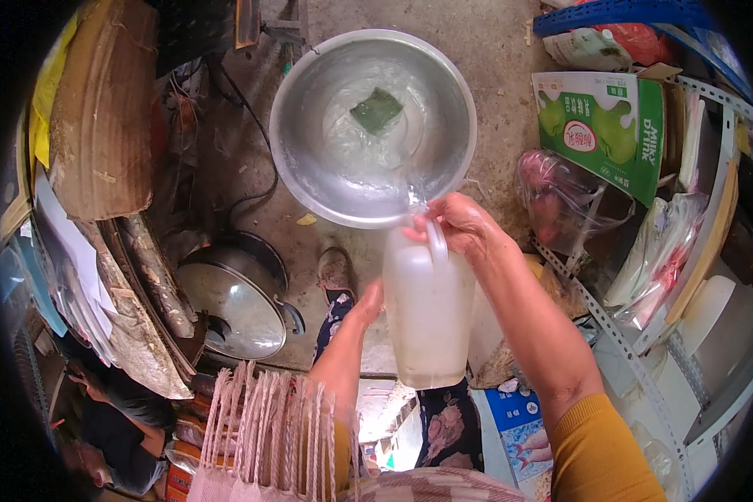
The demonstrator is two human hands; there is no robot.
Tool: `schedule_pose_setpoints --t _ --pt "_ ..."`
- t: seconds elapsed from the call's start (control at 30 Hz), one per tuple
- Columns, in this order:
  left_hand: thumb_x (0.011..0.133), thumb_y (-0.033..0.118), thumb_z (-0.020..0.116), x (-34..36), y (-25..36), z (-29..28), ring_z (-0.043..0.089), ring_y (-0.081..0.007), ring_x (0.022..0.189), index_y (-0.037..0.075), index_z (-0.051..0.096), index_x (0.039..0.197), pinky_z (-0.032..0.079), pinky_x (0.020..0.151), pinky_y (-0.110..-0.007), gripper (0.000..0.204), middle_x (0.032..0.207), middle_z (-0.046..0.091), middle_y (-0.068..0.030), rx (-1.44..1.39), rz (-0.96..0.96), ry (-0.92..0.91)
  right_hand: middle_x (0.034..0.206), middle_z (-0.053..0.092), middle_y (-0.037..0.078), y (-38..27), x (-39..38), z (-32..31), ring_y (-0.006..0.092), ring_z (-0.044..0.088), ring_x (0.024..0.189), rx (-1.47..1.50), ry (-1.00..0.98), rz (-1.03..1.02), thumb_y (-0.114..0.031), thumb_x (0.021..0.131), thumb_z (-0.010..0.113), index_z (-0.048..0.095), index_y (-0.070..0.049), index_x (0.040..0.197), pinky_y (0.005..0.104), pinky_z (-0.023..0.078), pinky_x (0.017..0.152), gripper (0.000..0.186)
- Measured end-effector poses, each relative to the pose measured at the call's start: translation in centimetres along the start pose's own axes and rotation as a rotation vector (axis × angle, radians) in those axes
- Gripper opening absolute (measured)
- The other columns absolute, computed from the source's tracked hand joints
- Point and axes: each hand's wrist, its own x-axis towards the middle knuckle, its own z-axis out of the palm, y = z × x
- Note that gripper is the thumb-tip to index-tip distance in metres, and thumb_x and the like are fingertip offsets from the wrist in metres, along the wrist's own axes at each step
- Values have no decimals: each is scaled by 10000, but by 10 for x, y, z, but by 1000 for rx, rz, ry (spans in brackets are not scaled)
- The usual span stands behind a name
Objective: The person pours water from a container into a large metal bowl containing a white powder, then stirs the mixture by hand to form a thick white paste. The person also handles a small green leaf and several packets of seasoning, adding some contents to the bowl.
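A large metal basin on the floor holds water, and a dark green square piece lies in it. Over its near rim, a translucent white plastic jug is tilted mouth-first, with water running from the mouth into the basin. My right hand is closed around the jug's neck and handle. My left hand is against the jug's left side, its fingers mostly hidden behind the jug. Some cloudy liquid shows inside the jug.
Left of my feet stands a pan with a glass lid. Cardboard and boards lean at the left. A metal rack on the right holds a green carton and plastic bags. Another person is at lower left.
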Motion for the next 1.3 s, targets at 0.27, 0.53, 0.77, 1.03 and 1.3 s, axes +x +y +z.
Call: schedule_pose_setpoints --t 0.27,0.53,0.77,1.03,1.3 --pt "897 364 333 -20 27 19 543 -89 730 64 521 1085 420 602 -233 400 901 592 -12 46 -5 -71 932 395 189 -8 -1 -1 240 515 726 15 -40 8 103 781 331 367 93 936 509 507 756 160" --pt "891 339 313 -38 49 33 350 -69 463 94 554 906 236 427 -232 344 598 464 46 67 1 85 968 391 210 -13 7 -5 236 520 717 17 -31 18 122 769 335 341 89 992 503 502 777 225" --pt "885 354 310 -33 39 28 332 -69 443 125 553 845 223 418 -228 336 566 437 53 58 -20 64 994 391 217 -11 11 -11 228 524 711 5 -42 37 86 806 340 309 97 1034 479 515 769 231" --pt "879 326 317 -23 46 32 325 -59 470 133 556 814 219 437 -230 315 582 439 66 14 -1 136 832 427 157 -10 -26 0 202 501 659 -103 -122 -52 97 763 331 304 105 1059 373 544 655 297" --pt "855 286 392 2 45 6 508 -168 987 24 505 1136 371 865 -302 401 1067 559 -70 112 87 -72 717 530 72 41 -56 -41 106 468 479 -360 -197 -155 -41 831 438 262 -20 1314 224 408 422 514"
